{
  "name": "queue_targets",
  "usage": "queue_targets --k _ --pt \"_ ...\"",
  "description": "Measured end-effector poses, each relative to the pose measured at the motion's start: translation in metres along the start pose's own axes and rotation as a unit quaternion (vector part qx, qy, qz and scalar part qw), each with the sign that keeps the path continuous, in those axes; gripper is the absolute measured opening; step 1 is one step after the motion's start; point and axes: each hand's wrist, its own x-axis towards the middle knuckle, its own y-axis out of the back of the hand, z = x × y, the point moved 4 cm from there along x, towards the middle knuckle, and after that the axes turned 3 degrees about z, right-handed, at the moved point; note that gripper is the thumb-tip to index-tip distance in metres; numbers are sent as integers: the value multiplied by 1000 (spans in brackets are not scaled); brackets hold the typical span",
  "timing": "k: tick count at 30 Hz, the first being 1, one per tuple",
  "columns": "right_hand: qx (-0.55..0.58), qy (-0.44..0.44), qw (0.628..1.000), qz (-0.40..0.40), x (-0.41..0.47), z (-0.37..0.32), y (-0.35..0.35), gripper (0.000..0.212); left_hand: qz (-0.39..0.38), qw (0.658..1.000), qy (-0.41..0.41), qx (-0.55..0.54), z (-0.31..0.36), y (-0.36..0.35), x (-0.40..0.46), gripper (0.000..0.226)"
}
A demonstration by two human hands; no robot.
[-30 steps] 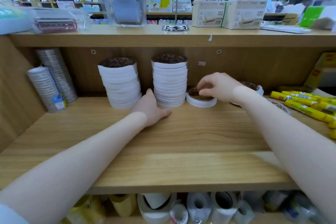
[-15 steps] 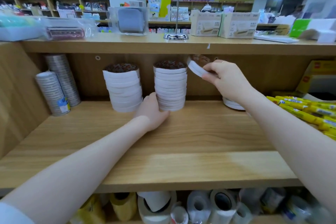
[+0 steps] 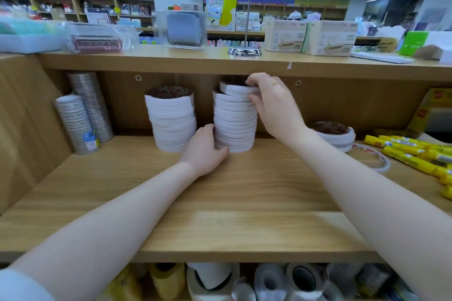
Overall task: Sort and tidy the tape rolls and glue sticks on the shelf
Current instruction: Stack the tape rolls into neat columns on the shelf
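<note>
Two tall stacks of white tape rolls stand at the back of the wooden shelf [image 3: 220,203]: a left stack [image 3: 171,120] and a middle stack [image 3: 233,124]. My right hand [image 3: 274,102] grips a white tape roll [image 3: 234,89] lying slightly askew on top of the middle stack. The base of that stack is steadied by my left hand [image 3: 204,149], whose fingers curve round its lower rolls. A short pile of white rolls [image 3: 338,138] sits to the right. Yellow glue sticks [image 3: 411,154] lie loose at the far right.
Two columns of silver tape rolls [image 3: 83,115] lean in the left corner. A thin clear tape ring [image 3: 374,157] lies flat beside the glue sticks. A yellow box [image 3: 433,110] stands far right. Boxes and packets crowd the top shelf; larger rolls fill the shelf below.
My right hand picked a white roll off the shelf, lifted it, and brought it leftward onto the top of the middle stack. My left hand stayed at the stack's base.
</note>
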Motion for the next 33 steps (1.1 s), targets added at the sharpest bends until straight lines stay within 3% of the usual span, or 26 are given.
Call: queue_targets --k 6,10,17,24,29,33 --pt "-69 95 989 85 -3 -9 -1 13 -3 1000 -2 -10 -1 0 1 49" --pt "-125 143 978 81 -3 -10 -6 12 -4 1000 -5 -6 -2 -1 1 47" --pt "-91 104 989 48 2 -10 -13 14 -9 1000 -10 -11 -4 -2 3 47" --pt "25 3 1000 8 1 -9 -14 24 -12 1000 -12 -6 -5 -2 3 47" --pt "33 -27 998 -46 2 -7 -14 25 -11 1000 -8 17 -2 -1 1 47" --pt "9 -31 998 -46 -7 -7 -8 32 -5 998 27 53 2 3 -1 42"
